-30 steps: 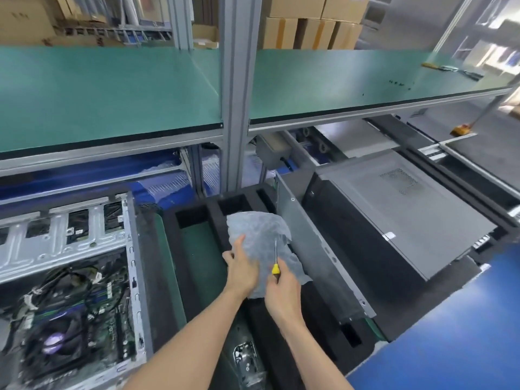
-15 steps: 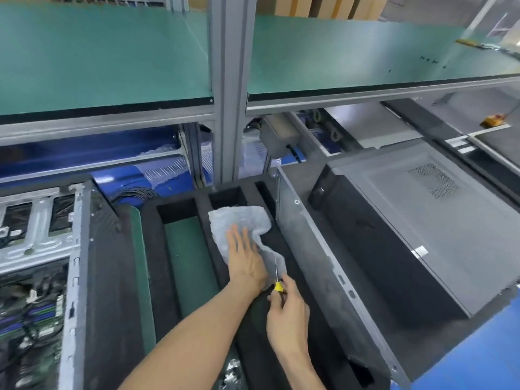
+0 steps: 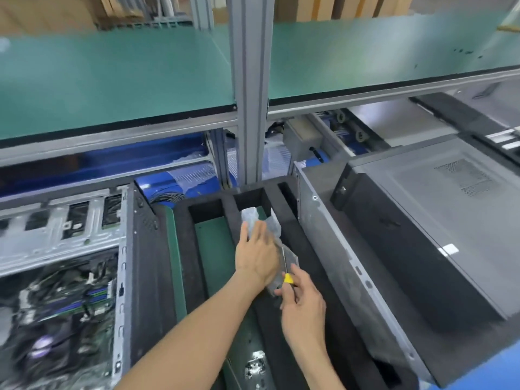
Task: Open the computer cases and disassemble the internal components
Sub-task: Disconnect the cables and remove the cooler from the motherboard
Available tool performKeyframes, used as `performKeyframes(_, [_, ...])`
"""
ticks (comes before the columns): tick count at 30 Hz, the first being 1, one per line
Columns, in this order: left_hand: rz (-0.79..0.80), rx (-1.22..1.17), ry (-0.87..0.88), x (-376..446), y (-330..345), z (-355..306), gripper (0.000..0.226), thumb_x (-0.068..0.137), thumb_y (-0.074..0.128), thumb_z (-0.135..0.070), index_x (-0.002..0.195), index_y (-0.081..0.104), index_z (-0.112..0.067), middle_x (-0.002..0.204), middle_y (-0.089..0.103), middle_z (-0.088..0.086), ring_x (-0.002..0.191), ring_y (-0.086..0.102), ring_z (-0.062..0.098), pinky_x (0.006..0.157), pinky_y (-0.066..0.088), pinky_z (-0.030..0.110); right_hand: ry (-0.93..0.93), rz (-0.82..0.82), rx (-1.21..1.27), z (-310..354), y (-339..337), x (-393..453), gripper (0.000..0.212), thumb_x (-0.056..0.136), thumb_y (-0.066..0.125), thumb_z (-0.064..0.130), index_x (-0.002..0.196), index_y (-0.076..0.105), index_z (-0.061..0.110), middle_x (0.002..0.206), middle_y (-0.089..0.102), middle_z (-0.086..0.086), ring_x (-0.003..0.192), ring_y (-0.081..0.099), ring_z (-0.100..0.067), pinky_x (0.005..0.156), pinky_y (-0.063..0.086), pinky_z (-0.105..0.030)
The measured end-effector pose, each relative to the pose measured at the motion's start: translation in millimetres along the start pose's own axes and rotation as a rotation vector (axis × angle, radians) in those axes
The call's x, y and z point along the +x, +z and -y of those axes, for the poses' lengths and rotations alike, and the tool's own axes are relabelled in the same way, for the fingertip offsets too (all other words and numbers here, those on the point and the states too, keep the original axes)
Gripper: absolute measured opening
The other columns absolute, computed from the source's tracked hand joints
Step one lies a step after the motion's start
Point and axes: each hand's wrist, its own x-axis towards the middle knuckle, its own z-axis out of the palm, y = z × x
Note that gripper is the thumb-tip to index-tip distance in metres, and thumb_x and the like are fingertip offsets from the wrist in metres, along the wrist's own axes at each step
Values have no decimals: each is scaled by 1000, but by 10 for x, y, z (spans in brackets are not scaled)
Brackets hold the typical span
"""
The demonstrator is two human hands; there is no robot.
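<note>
Our right hand [image 3: 302, 301] pinches the yellow-handled screwdriver [image 3: 286, 270], shaft pointing away, while our left hand [image 3: 257, 253] presses flat on the crumpled wrap [image 3: 274, 225] over the foam tray [image 3: 306, 249]; the closed computer case [image 3: 439, 220] lies just right, nearer the screwdriver hand.

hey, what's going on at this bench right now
A person is working between two computer cases. The left hand presses a crumpled grey sheet onto the black foam tray, while the right hand holds a yellow-handled screwdriver beside it. The case on the left lies open with its wiring showing; the case on the right is closed.
</note>
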Motion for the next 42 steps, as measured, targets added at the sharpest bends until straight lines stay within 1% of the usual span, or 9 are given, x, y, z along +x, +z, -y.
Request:
performKeyframes(3, [-31, 16, -13, -209, -218, 197, 49, 104, 33, -31, 150, 42, -13, 161, 27, 14, 153, 6, 28, 121, -7, 57, -30, 9, 54, 184, 111, -92, 39, 101, 56, 11, 137, 58, 27, 88, 72, 20, 87, 71, -4, 81, 58, -31])
performKeyframes(6, [-73, -94, -34, -445, -545, 469, 34, 98, 46, -19, 130, 57, -13, 137, 55, 15, 137, 42, 32, 116, 25, 47, -46, 26, 123, 382, 223, -234, 34, 101, 57, 15, 129, 60, 35, 94, 69, 26, 85, 70, -7, 80, 59, -40])
performKeyframes(8, [-127, -368, -88, -659, -760, 671, 27, 98, 46, -12, 119, 61, -15, 115, 67, 14, 113, 60, 35, 90, 44, 40, -77, 49, 183, 507, 317, -335, 32, 101, 56, 12, 124, 63, 34, 98, 71, 22, 82, 70, -8, 78, 59, -40])
performKeyframes(12, [-267, -1088, -199, -1257, -1001, 1178, 28, 96, 52, -8, 111, 75, -14, 106, 75, 6, 94, 71, 22, 89, 53, 30, -150, 139, 285, 816, 587, -610, 28, 100, 56, 6, 113, 67, 28, 104, 74, 11, 71, 64, -7, 69, 48, -32])
performKeyframes(18, [-479, -1487, -418, -2159, -908, 2095, 9, 95, 66, -11, 95, 73, -16, 77, 76, -4, 72, 73, 8, 69, 56, 20, -357, 289, 176, 1365, 1109, -1177, 25, 91, 68, 4, 100, 76, 26, 90, 72, 6, 76, 66, -16, 69, 52, -28])
performKeyframes(23, [-479, -1445, -632, -2773, -587, 2759, 7, 97, 64, -14, 99, 71, -13, 79, 76, -1, 76, 73, 13, 67, 55, 20, -411, 373, 0, 1668, 1539, -1484, 18, 84, 75, 7, 91, 77, 23, 86, 74, 8, 78, 68, -10, 69, 50, -19])
performKeyframes(26, [-388, -1122, -738, -2995, -360, 3016, 6, 94, 66, -16, 96, 69, -21, 86, 71, -8, 85, 68, 9, 75, 52, 17, -420, 373, -97, 1694, 1693, -1532, 17, 84, 78, 11, 84, 73, 28, 85, 73, 13, 85, 67, -2, 66, 43, -5])
performKeyframes(32, [-17, -728, -574, -2948, -81, 3057, 32, 84, 78, -34, 109, 66, -19, 120, 48, 4, 102, 60, 22, 92, 46, 32, -367, 240, -140, 1533, 1800, -1605, 13, 82, 78, 10, 83, 73, 22, 83, 72, 12, 84, 64, 6, 65, 40, -2])
performKeyframes(42, [-159, -929, -484, -2776, -24, 3232, 10, 96, 64, -22, 99, 54, -22, 90, 63, 0, 84, 62, 21, 82, 54, 39, -361, 173, -101, 1415, 1821, -1629, 21, 82, 77, 6, 79, 70, 26, 80, 71, 15, 85, 64, 4, 67, 38, 1])
